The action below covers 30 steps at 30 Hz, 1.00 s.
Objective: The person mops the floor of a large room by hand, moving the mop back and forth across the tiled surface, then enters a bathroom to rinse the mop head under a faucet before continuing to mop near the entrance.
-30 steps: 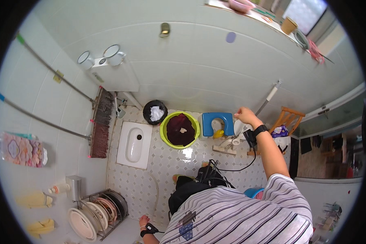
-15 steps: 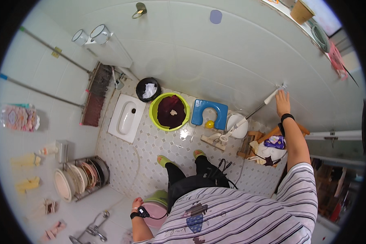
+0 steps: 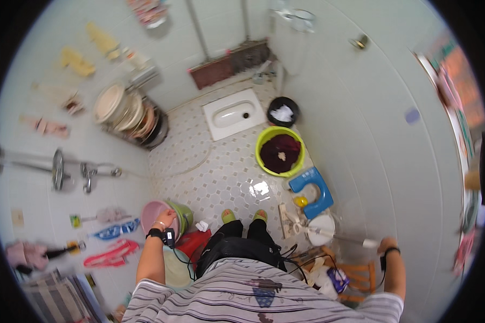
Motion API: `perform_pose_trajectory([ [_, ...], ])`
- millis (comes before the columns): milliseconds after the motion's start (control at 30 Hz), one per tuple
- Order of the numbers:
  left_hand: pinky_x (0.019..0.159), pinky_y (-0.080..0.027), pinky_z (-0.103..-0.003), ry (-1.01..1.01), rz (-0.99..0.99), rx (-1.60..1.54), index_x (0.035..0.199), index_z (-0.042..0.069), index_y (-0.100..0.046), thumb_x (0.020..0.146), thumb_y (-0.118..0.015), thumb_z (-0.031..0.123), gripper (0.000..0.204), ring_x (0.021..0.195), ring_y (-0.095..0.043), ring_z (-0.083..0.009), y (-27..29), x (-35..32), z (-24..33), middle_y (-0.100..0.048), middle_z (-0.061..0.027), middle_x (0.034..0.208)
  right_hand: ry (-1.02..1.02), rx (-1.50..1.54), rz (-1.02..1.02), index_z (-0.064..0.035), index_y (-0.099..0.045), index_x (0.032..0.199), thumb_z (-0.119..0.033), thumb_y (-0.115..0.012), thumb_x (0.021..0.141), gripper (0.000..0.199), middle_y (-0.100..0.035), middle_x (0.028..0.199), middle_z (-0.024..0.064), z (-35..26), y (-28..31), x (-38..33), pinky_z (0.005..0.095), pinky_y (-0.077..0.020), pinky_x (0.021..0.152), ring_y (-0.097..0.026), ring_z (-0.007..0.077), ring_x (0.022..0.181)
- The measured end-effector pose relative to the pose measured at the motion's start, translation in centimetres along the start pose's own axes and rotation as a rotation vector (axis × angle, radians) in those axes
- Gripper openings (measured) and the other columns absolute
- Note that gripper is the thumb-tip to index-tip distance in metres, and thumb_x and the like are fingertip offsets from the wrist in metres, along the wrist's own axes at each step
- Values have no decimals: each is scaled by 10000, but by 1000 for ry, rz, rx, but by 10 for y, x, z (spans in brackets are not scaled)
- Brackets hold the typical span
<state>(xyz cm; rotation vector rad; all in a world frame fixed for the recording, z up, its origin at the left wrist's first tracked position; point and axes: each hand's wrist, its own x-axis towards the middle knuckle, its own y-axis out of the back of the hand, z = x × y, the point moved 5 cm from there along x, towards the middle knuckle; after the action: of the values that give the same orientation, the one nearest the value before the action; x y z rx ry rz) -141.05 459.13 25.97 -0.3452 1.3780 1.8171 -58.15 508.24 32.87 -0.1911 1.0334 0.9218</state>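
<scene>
My left hand [image 3: 165,217], fingers loosely curled, hovers over a pink basin [image 3: 150,215] and a green bucket [image 3: 187,218]; nothing shows in it. Far to the right, beside the wall, my right hand [image 3: 387,245] is bent and blurred. It sits just off the white grip of a long-handled mop [image 3: 369,243]; whether its fingers touch the grip cannot be made out. The mop leans with its pale head [image 3: 284,222] on the floor, its pole passing over a white round lid [image 3: 321,229]. Both wrists wear black straps.
Ahead stand a lime-green basin [image 3: 261,152] of dark red cloth, a black bin [image 3: 295,110], a squat toilet [image 3: 215,129] and a blue seat [image 3: 325,200]. Washbasins [image 3: 110,103] are racked at left. A wooden stool [image 3: 365,280] stands low right; a red item [image 3: 196,240] lies near my feet.
My view has turned and my body has shifted right. My right hand, spread by the top of the mop's grip before, is now lower and bent. My left hand has come over the pink basin.
</scene>
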Motion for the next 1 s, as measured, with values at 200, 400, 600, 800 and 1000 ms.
perform_pose_trajectory([
  [200, 810, -432, -315, 114, -31, -193, 1049, -1, -541, 771, -544, 280, 396, 920, -567, -237, -46, -26, -37, -598, -145, 992, 207, 770, -890, 11, -617, 821, -163, -663, 743, 196, -621, 731, 74, -66, -7, -101, 266, -469, 570, -586, 125, 679],
  [400, 803, -434, -317, 68, 6, -338, 1059, -1, -535, 775, -546, 285, 402, 921, -561, -243, -76, -19, -55, -586, -144, 1008, 150, 1141, -1066, -5, -576, 794, -123, -630, 776, 131, -553, 693, 34, -149, 88, -179, 215, -393, 480, -510, 108, 574],
  [600, 809, -436, -321, 68, 78, -407, 1072, 12, -527, 768, -545, 257, 391, 923, -564, -244, -23, 17, -65, -591, -129, 1005, 281, 670, -708, 19, -578, 799, -110, -660, 731, 167, -537, 590, 36, -220, 204, -251, 236, -412, 437, -501, 112, 487],
  [800, 823, -435, -338, 80, 49, -400, 1086, 51, -535, 766, -524, 299, 405, 951, -566, -268, 22, 76, -102, -591, -147, 1033, 376, 771, -592, 10, -536, 774, -65, -639, 744, 131, -559, 619, 62, -276, 263, -300, 260, -436, 433, -527, 136, 482],
  [1000, 810, -441, -341, -6, -60, -365, 1038, 45, -553, 769, -524, 308, 377, 924, -572, -278, 37, 138, -76, -603, -141, 997, 354, 1059, -632, -12, -482, 893, -77, -617, 727, 224, -503, 581, 37, -350, 295, -336, 241, -400, 425, -498, 128, 459],
])
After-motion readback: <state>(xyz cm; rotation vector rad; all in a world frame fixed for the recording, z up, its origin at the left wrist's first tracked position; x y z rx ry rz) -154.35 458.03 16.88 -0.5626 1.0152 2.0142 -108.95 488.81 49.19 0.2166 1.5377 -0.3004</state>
